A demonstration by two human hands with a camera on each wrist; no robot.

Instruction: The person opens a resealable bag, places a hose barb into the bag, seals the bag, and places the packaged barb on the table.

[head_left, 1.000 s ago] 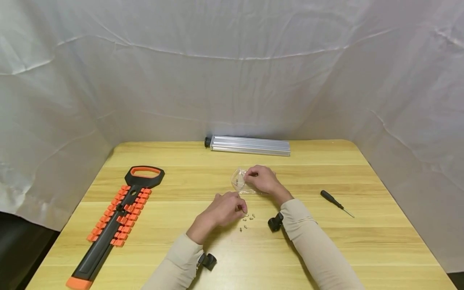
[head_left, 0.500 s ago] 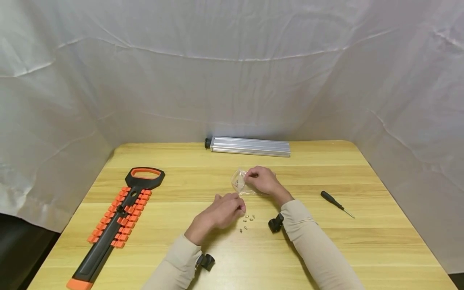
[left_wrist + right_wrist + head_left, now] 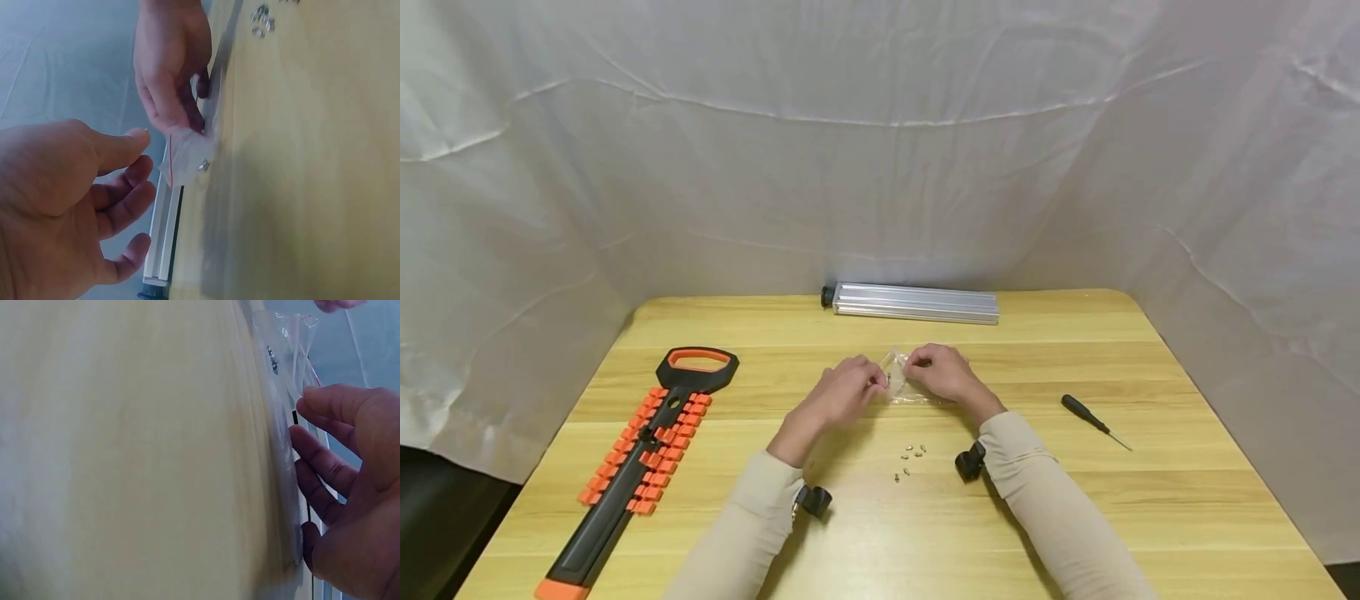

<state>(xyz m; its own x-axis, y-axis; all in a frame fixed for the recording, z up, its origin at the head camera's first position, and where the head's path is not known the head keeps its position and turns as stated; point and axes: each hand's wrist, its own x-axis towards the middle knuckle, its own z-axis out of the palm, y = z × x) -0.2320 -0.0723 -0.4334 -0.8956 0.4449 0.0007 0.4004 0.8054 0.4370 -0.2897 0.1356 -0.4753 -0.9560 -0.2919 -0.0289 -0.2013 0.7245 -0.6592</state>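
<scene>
In the head view, the left sleeve [image 3: 730, 533], lower centre, and the right sleeve [image 3: 1060, 508], lower right, are plain beige, long and creased near the cuffs. Each carries a small, chunky black device [image 3: 814, 501]. The left hand [image 3: 842, 392] and right hand [image 3: 946, 372] are bare.

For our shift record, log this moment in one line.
right hand: pinches clear bag; left hand: near bag, grip unclear; metal pieces: some bagged, others on table; screwdriver: on table

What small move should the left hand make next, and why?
Probably bring the left hand to the plastic bag and pinch out a metal piece: the right hand steadies the bag, the piece shows through the clear plastic, and similar small pieces lie on the table.
</scene>
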